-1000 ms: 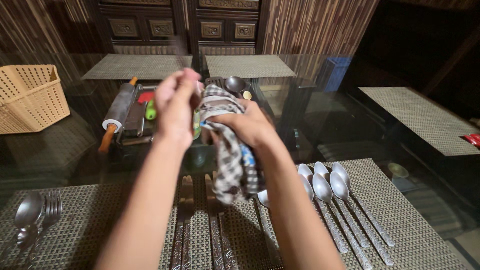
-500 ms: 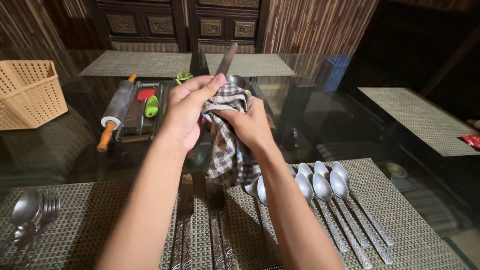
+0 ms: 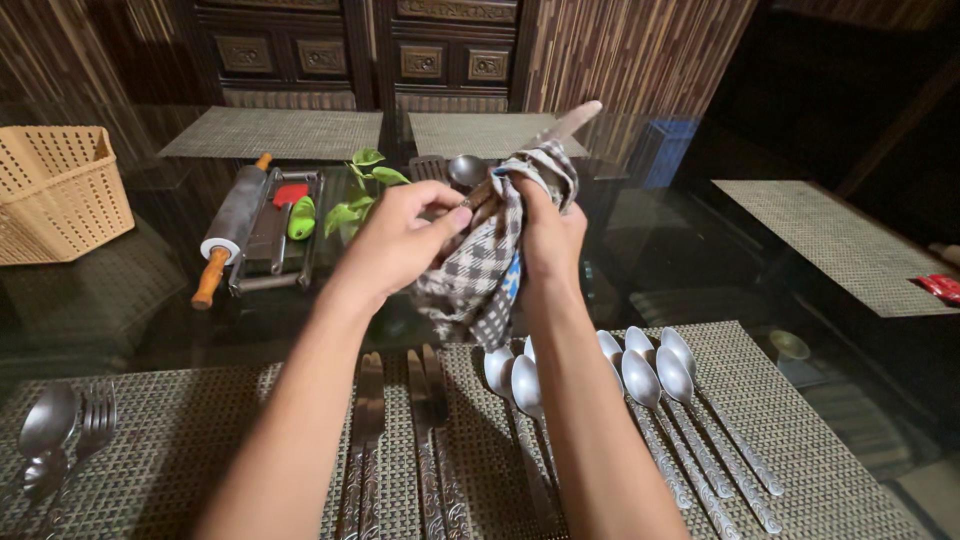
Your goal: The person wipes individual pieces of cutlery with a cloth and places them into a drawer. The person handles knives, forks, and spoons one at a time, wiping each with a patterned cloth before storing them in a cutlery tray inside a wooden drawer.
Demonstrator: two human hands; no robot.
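L hand (image 3: 400, 240), R hand (image 3: 548, 235) gripping checked cloth (image 3: 480, 285), knife (image 3: 570, 125)

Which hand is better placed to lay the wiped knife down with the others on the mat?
Left hand, likely: its grip is on the knife handle end, above the knives; the right hand is wrapped in the checked cloth.

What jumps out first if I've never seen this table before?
At centre, the left hand and right hand wrap a checked cloth around a table knife whose blade pokes out upward. Below them, polished spoons lie in a row on a woven placemat; a cream basket sits far left.
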